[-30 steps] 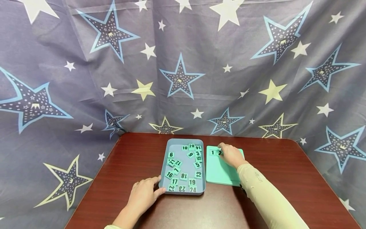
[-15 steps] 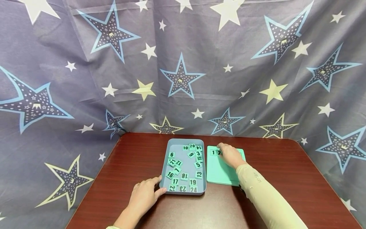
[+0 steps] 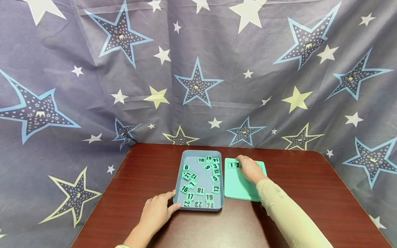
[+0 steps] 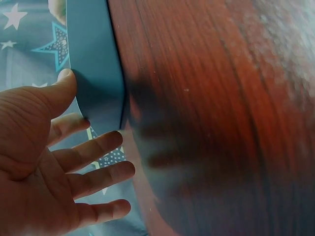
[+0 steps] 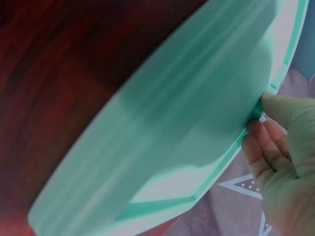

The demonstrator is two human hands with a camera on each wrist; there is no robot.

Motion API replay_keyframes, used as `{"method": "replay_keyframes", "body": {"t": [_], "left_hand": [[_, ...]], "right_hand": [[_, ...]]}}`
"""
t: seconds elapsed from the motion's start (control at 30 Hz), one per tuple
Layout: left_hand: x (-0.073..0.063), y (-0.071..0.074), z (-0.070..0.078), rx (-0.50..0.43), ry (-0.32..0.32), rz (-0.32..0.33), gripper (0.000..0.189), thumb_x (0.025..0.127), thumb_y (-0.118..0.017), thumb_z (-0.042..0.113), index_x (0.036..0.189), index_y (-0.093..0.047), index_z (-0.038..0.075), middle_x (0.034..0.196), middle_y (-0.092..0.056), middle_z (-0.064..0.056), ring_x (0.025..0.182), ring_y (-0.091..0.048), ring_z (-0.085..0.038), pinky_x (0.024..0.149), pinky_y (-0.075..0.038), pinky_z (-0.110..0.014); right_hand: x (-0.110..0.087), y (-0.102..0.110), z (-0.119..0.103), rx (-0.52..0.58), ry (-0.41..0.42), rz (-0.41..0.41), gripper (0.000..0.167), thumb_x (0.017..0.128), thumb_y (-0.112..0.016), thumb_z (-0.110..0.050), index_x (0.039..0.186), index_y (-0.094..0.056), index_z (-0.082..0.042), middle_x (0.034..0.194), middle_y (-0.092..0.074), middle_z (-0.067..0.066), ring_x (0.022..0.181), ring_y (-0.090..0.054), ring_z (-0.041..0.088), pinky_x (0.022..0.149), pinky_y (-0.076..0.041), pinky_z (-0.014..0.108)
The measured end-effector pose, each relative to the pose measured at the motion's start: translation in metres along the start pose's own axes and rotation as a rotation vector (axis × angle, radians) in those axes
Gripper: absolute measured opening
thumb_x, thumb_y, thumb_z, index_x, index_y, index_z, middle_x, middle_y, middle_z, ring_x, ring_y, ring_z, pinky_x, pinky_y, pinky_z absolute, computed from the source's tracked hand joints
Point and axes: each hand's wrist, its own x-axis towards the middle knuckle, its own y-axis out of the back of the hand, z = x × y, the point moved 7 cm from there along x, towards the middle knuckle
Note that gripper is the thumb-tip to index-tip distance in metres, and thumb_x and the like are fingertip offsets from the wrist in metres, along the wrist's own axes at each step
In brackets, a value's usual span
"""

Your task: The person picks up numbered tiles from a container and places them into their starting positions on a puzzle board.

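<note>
Mint-green board (image 3: 237,184) lies flat on the reddish-brown wood-grain desk (image 3: 133,179), just R of a blue-grey tray (image 3: 203,177), approx. parallel to it. Tile 1 (image 3: 231,165) sits nr the board's far L corner, tile 2 (image 3: 237,165) next to it, partly covered by the R hand (image 3: 250,168). R fingers: thumb & index clamped on a small green piece (image 5: 256,111) at the board's far edge, per R wrist cam; its no. can't be read there, but in head view the fingertips are right at tile 2. Other R fingers bent alongside.

L hand (image 3: 158,208) at the tray's near L corner: thumb on the rim, index up against the side wall, fingers spread apart, remaining three off the tray (L wrist cam).

Loose number tiles (image 3: 214,178) are scattered in the tray, various angles: 10, 20, 14 by the far wall; 9, 3, 15, 5 & 13 down the R side; 6, 21, 12, 7, 16 on the L; 18, 17, 19 nearer; 22, 23, 24 along the near wall.

Pale yellow sleeve (image 3: 285,206) on R arm, reaching over the desk. Behind: grey-purple cloth (image 3: 192,41) w/ blue, white & yellow stars.
</note>
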Motion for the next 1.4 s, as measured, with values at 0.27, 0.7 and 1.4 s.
{"method": "replay_keyframes", "body": {"t": [0.27,0.7,1.4], "left_hand": [[-0.001,0.000,0.000,-0.014,0.006,-0.001,0.053,0.094,-0.080,0.042,0.138,-0.074,0.013,0.135,-0.076,-0.011,0.123,-0.072,-0.039,0.103,-0.052,-0.065],[-0.001,-0.003,-0.001,-0.010,0.002,0.007,0.052,0.094,-0.080,0.041,0.138,-0.073,0.014,0.134,-0.076,-0.011,0.120,-0.073,-0.038,0.100,-0.053,-0.064],[-0.001,-0.002,0.000,-0.017,0.021,0.010,0.053,0.095,-0.080,0.040,0.140,-0.072,0.014,0.134,-0.076,-0.014,0.121,-0.073,-0.040,0.101,-0.053,-0.065]], "right_hand": [[-0.002,0.000,-0.001,0.009,-0.003,0.011,0.032,0.093,-0.078,0.001,0.123,-0.068,0.002,0.119,-0.073,0.023,0.105,-0.074,0.040,0.087,-0.061,0.052],[-0.005,0.002,0.005,0.047,-0.038,0.018,0.032,0.095,-0.077,-0.001,0.125,-0.067,0.003,0.122,-0.072,0.024,0.111,-0.072,0.041,0.091,-0.060,0.055],[-0.033,0.030,-0.004,0.169,-0.023,0.005,0.030,0.098,-0.077,-0.010,0.125,-0.069,0.000,0.122,-0.075,0.017,0.102,-0.077,0.033,0.089,-0.063,0.048]]}}
